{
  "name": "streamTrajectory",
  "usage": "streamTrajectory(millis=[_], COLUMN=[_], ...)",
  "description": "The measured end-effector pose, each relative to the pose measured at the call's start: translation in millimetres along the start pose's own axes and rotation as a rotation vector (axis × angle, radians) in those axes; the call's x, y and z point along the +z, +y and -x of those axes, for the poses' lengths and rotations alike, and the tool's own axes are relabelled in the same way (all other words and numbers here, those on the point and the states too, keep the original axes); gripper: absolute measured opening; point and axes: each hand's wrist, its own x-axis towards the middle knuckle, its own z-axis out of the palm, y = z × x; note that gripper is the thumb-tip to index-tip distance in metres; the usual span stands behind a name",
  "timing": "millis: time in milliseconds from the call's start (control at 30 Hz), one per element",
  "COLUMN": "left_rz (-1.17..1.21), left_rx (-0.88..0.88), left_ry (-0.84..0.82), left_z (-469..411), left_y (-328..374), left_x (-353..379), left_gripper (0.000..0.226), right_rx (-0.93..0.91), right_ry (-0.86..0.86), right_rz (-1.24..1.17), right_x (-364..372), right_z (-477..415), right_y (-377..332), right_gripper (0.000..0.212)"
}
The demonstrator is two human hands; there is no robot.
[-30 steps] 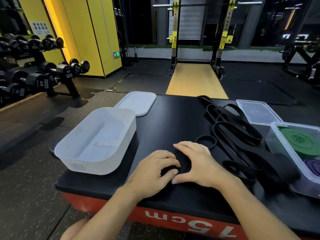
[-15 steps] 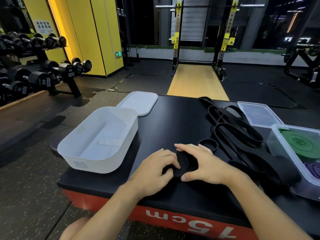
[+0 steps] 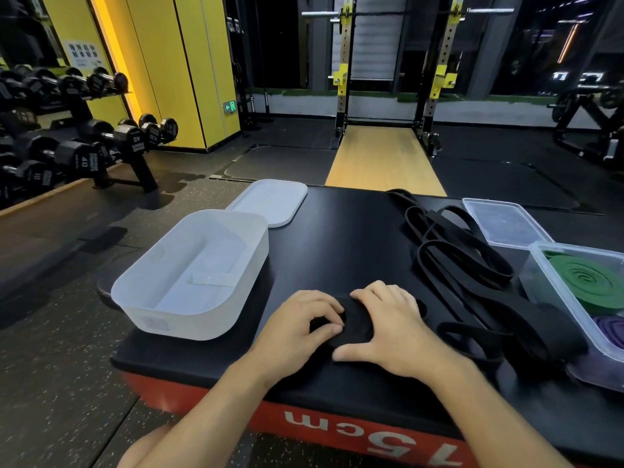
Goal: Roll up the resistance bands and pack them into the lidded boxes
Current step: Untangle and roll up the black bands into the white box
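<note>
My left hand (image 3: 297, 327) and right hand (image 3: 393, 327) are both clamped on a black band coil (image 3: 354, 324) near the platform's (image 3: 337, 238) front edge. White box (image 3: 192, 275) sits open at the left edge, loose black bands (image 3: 462, 261) toward the right, clear box (image 3: 580, 295) with green roll (image 3: 594, 282) at the right edge.
</note>
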Motion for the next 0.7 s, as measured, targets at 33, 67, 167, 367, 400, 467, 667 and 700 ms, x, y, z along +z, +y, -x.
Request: streamTrajectory(millis=[33,67,167,367,400,467,667,700], left_rz=[-0.005,-0.012,-0.019,-0.085,-0.096,-0.131,-0.177,-0.170], left_rx=[0.002,0.005,0.011,0.047,0.041,0.031,0.052,0.051], left_ry=[-0.003,-0.005,-0.008,-0.013,-0.014,-0.020,-0.032,-0.036], left_z=[0,-1,-1,0,1,2,1,1], left_y=[0,0,0,2,4,6,12,12], left_x=[0,0,0,0,0,0,-1,-2], left_gripper=[0.011,0.012,0.012,0.004,0.007,0.017,0.005,0.006], right_rx=[-0.040,-0.073,-0.142,-0.192,-0.193,-0.205,-0.185,-0.190], right_ry=[-0.043,-0.072,-0.053,-0.027,-0.027,-0.007,-0.051,-0.086], right_rz=[-0.043,-0.090,-0.206,-0.220,-0.192,-0.129,-0.077,-0.082], right_x=[-6,-11,-18,-17,-17,-15,-16,-18], right_z=[1,2,4,8,10,14,12,10], right_y=[9,18,38,44,42,39,39,34], right_gripper=[0.107,0.098,0.063,0.045,0.044,0.042,0.069,0.076])
